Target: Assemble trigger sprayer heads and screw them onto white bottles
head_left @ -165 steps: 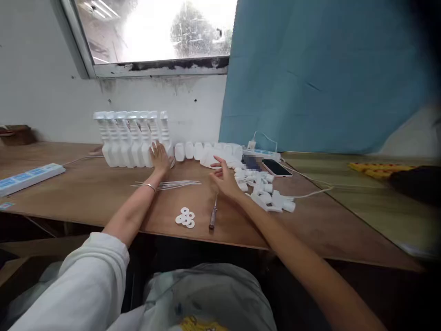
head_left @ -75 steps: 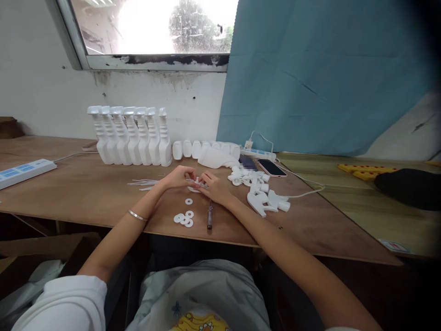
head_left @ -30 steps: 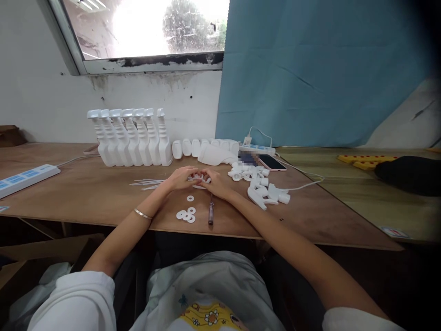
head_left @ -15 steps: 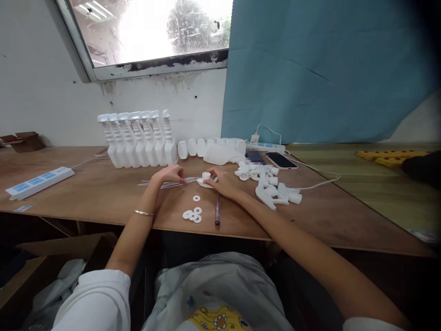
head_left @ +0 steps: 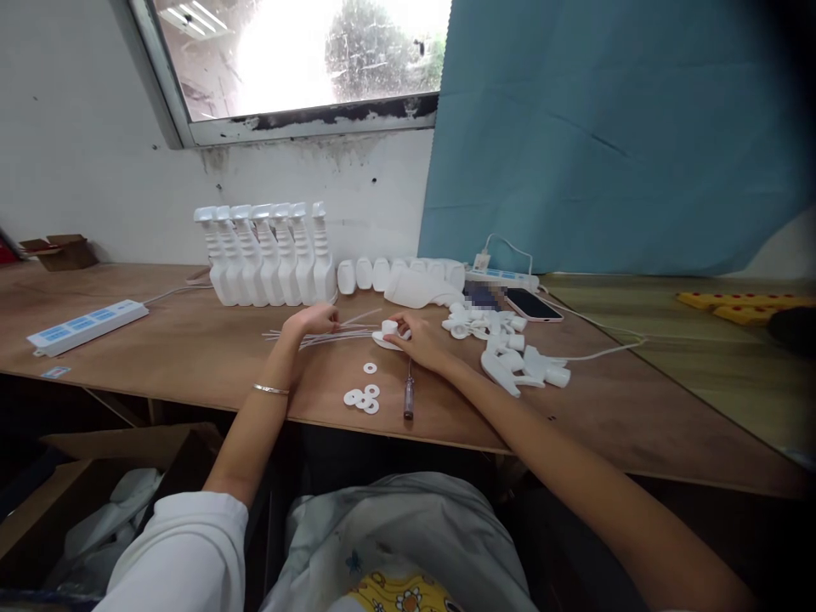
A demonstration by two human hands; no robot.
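Note:
My left hand (head_left: 310, 321) rests on the wooden table (head_left: 159, 357) with its fingers pinched on thin white tubes (head_left: 348, 330) from the loose bundle lying there. My right hand (head_left: 417, 337) is curled round a small white spray-head part (head_left: 387, 333) and holds it against the tabletop. Between my forearms lie several white washers (head_left: 362, 393) and a small screwdriver (head_left: 409, 398).
A row of white spray bottles (head_left: 268, 255) stands by the wall, with white caps (head_left: 382, 274) beside it. A heap of white trigger parts (head_left: 510, 353), a phone (head_left: 532, 304) and power strips (head_left: 86, 325) lie around. A cardboard box (head_left: 95, 501) sits below left.
My hands came together over the washers, then parted: the left moved onto the tube bundle and the right stayed holding the white part on the table. The view has shifted slightly.

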